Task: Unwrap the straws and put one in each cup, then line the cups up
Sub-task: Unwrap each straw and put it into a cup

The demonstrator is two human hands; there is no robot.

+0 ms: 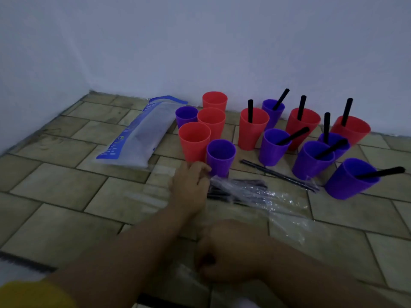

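Several red and purple cups stand on the tiled floor by the wall. The right group each holds a black straw, for example a red cup and a purple cup. The left group is empty, including a purple cup and a red cup. My left hand reaches to the base of that empty purple cup, fingers curled at a pile of wrapped black straws in clear plastic. My right hand rests low on the floor, fingers closed; what it holds is hidden. One wrapped straw lies alone.
A blue and white plastic package lies left of the cups. Crumpled clear wrapping spreads over the tiles to the right of my hands. A pale wall runs behind the cups, with a corner at the left.
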